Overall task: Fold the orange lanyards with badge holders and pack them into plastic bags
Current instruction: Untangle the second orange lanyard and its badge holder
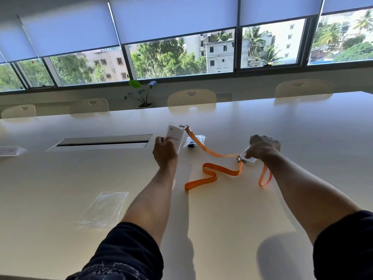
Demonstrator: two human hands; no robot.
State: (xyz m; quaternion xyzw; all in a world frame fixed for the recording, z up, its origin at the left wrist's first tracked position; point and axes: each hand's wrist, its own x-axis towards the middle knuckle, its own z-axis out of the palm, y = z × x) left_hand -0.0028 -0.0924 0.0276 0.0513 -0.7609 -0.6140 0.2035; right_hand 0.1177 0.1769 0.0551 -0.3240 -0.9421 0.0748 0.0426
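The left hand (164,151) pinches a badge holder (175,137) by its lower end, holding it tilted above the white table (60,178); its orange lanyard (210,150) runs from the clip toward the right hand (262,147). That hand curls its fingers down onto a second badge holder (250,160) (mostly hidden beneath it), whose lanyard (212,174) snakes across the table. A clear plastic bag (105,208) lies flat, well apart to the left, and a small packed bag (194,141) sits between the hands
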